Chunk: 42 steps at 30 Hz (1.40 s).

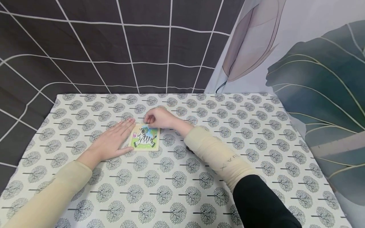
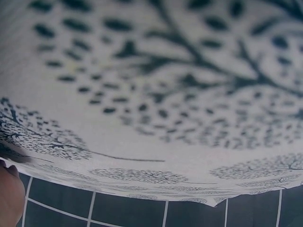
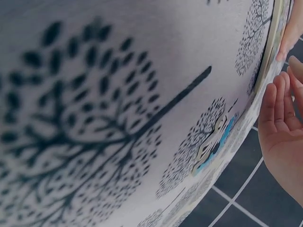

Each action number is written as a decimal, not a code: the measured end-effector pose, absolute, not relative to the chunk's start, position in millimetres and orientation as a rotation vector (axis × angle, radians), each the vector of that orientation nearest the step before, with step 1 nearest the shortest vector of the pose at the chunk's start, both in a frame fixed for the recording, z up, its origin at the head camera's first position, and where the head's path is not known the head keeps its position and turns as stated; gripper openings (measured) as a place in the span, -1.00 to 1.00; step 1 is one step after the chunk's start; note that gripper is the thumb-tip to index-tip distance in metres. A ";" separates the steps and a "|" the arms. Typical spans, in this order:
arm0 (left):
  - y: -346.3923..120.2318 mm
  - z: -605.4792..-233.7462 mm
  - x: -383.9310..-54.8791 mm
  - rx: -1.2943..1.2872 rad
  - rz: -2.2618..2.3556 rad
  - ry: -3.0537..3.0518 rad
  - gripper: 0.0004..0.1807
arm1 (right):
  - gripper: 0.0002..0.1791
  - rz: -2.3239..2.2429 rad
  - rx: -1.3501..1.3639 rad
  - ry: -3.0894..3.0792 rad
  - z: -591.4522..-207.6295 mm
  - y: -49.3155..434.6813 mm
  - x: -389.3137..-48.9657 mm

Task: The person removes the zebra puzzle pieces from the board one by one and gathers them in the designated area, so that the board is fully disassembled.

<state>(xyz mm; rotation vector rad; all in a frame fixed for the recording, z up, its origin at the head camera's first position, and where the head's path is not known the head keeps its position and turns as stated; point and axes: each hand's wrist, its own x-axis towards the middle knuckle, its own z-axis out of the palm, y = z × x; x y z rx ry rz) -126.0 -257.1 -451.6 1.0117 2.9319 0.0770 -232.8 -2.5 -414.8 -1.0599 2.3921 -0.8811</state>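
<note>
A square zebra picture puzzle [image 1: 146,144] with a pale yellow border lies on the tree-patterned cloth. My left hand [image 1: 114,142] rests at its left side, fingers extended, with the fingertips and thumb right at the border. Over the puzzle's upper edge is my right hand [image 1: 159,117], its fingers curled in toward the thumb; I cannot tell whether they pinch anything. The right wrist view shows the curled right hand [image 3: 284,123] beside the puzzle's edge [image 3: 271,47]. A flat blue piece with a yellowish edge [image 3: 215,144] lies on the cloth in that view.
The patterned cloth [image 1: 176,180] covers the table. Behind it hangs a dark curtain with white grid lines [image 1: 148,44], and a leaf-printed curtain [image 1: 319,82] hangs at the right. A thin black cord [image 1: 220,86] shows at the back edge.
</note>
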 end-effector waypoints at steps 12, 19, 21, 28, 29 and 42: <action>-257.2 -451.2 -126.3 1.018 0.096 2.936 0.06 | -0.73 -0.681 -1.154 2.372 -413.7 -19.3 -232.0; -256.7 -451.6 -126.3 1.013 0.104 2.930 0.05 | -0.68 -0.564 -1.216 2.366 -411.7 -19.1 -231.7; -256.3 -451.5 -126.4 1.009 0.103 2.927 0.06 | -0.68 -0.547 -1.226 2.360 -410.8 -18.7 -231.6; -256.4 -451.9 -125.9 1.007 0.105 2.927 0.05 | -0.69 -0.511 -1.245 2.335 -411.3 -18.8 -233.7; -256.5 -452.0 -125.7 1.007 0.108 2.927 0.04 | -0.68 -0.505 -1.247 2.332 -411.7 -19.0 -234.3; -256.9 -451.6 -125.3 1.004 0.121 2.927 0.03 | -0.65 -0.560 -1.226 2.313 -411.3 -17.7 -235.8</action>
